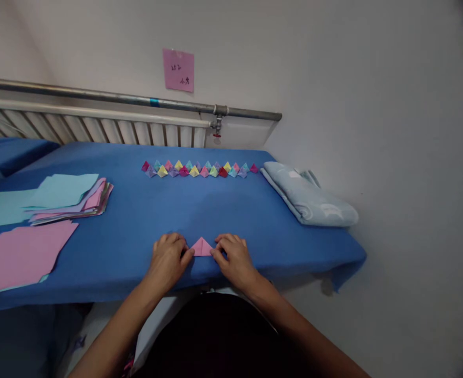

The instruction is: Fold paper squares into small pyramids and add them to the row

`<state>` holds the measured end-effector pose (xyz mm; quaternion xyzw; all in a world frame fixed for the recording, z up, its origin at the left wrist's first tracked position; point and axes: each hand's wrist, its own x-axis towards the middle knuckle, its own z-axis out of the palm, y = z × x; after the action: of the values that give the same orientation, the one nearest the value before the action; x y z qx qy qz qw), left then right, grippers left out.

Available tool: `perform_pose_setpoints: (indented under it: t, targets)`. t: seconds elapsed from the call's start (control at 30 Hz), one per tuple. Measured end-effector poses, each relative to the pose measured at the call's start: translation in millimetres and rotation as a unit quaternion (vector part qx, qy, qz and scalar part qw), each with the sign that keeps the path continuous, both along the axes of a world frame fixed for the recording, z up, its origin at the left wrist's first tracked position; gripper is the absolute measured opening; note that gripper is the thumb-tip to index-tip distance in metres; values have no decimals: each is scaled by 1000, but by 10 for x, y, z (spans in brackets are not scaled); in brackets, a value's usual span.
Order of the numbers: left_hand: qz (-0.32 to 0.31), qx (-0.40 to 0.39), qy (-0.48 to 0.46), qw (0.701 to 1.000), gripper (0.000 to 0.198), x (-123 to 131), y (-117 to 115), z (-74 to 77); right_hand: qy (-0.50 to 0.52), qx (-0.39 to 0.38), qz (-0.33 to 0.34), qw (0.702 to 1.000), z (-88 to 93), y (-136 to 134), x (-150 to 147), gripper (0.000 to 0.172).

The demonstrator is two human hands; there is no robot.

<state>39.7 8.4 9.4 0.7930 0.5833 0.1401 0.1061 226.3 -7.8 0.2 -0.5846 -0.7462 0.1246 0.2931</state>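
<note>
A small pink folded paper triangle [202, 247] lies on the blue cloth-covered table [137, 220] near its front edge. My left hand [169, 258] pinches its left corner with curled fingers. My right hand [233, 255] presses its right corner the same way. Both hands rest on the cloth, one on each side of the triangle. Farther back, a row of several small folded paper pieces [200, 169] in pink, yellow, purple and teal stretches across the table.
A stack of coloured paper sheets [72, 199] and loose pink sheets [21, 252] lie at the left. A folded pale blue cloth [310, 197] sits at the right end. A radiator [97, 128], a pipe and a pink wall note [178, 70] are behind.
</note>
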Motion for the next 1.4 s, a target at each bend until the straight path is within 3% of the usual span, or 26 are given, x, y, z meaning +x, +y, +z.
perform_pose_setpoints:
  t: [0.33,1.0,1.23,1.4]
  targets:
    - [-6,-22,49,999,27,31,76,86,0,-2,-18,1000,4,-8,-14,18]
    - [-5,-2,68,998,28,45,103,66,-17,8,-20,1000,17,-19,-29,17]
    - [4,123,42,991,18,68,16,-68,-27,2,-22,999,19,-27,-33,16]
    - [-117,218,11,969,19,113,-57,-177,-37,2,-23,999,19,-28,-33,15]
